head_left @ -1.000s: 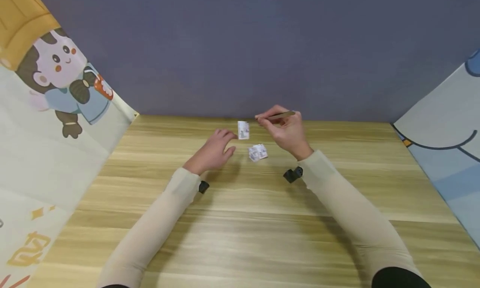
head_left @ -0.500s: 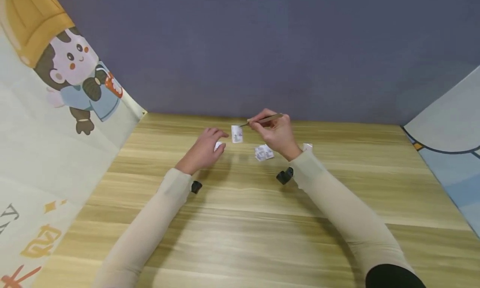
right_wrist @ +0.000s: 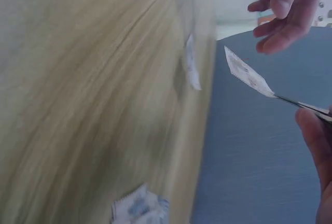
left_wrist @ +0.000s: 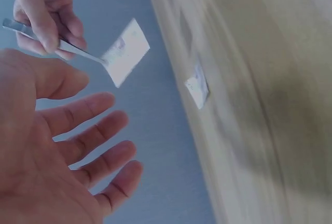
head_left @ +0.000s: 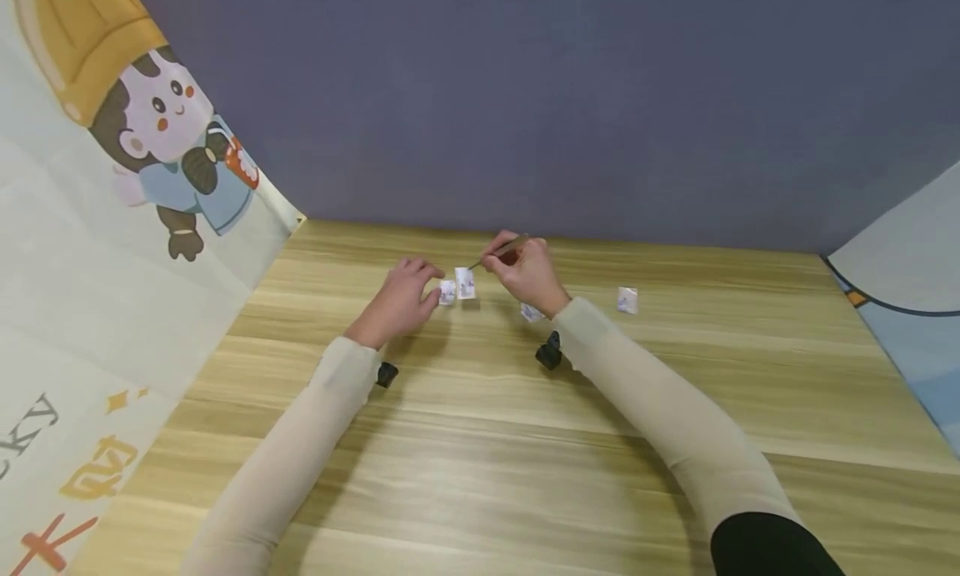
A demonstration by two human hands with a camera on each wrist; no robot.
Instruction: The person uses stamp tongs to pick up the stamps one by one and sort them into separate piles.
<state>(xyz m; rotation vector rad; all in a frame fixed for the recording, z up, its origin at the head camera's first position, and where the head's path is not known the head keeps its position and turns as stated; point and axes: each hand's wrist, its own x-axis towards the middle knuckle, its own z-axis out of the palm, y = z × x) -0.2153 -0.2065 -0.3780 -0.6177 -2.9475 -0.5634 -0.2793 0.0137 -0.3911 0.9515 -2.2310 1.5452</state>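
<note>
My right hand (head_left: pixel 528 274) pinches a pair of metal tweezers (left_wrist: pixel 78 51), whose tips grip one corner of a small white printed sachet (left_wrist: pixel 126 53). That sachet is raised above the table, with its shadow below it in the head view. My left hand (head_left: pixel 401 301) hovers just left of it, fingers spread and relaxed, palm bare in the left wrist view. A second sachet (head_left: pixel 447 293) lies on the table by the left fingertips. Partly hidden under the right hand in the head view is a small pile of sachets (right_wrist: pixel 140 207).
Another sachet (head_left: pixel 627 300) lies alone to the right on the wooden table (head_left: pixel 480 443). A dark grey-blue panel (head_left: pixel 540 109) rises behind the table's far edge. Printed cartoon sheets (head_left: pixel 180 142) flank it.
The right hand has moved left and slightly nearer, carrying the sachet in the tweezers toward the left hand. The head view has shifted, uncovering the lone sachet on the right.
</note>
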